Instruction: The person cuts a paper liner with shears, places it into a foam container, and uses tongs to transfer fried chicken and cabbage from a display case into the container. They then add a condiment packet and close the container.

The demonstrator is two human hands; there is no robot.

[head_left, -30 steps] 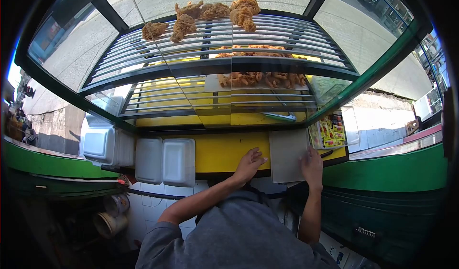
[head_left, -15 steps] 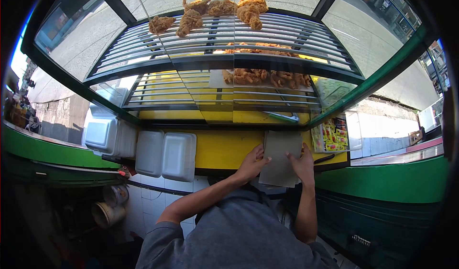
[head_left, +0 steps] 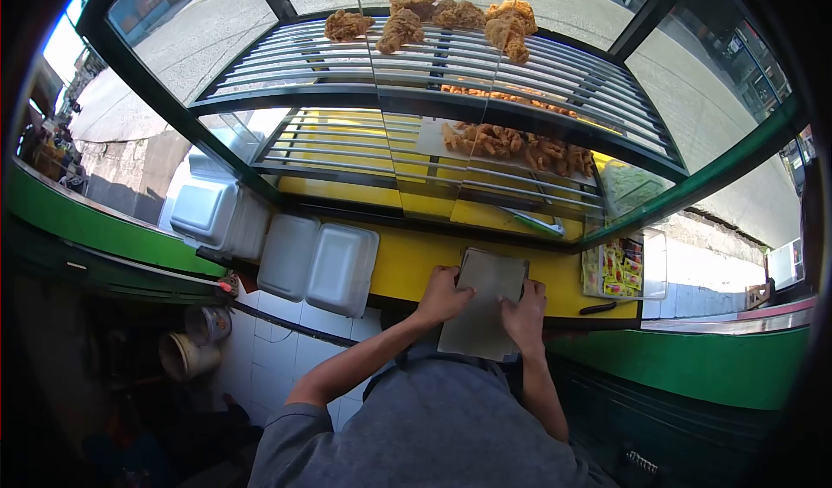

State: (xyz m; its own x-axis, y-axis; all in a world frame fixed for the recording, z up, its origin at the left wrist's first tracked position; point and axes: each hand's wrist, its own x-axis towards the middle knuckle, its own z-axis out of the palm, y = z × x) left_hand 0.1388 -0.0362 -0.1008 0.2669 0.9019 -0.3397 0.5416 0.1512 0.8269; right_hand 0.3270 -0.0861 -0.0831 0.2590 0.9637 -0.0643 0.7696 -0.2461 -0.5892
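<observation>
While the left hand (head_left: 444, 294) and right hand (head_left: 525, 308) each clasp a side edge of the grey paper sheet (head_left: 488, 282), it juts over the near edge of the yellow worktop (head_left: 407, 263). Foam boxes (head_left: 321, 267) sit at nine o'clock, sauce sachets (head_left: 615, 267) at three, and fried chicken (head_left: 516, 146) at twelve.

Sunlit glass display case (head_left: 217, 33), yellow counter (head_left: 406, 267)

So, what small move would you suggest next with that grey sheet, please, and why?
Probably lift the grey sheet clear of the yellow counter: the left hand and right hand each grip a side edge, and its near end overhangs the counter's edge.
</observation>
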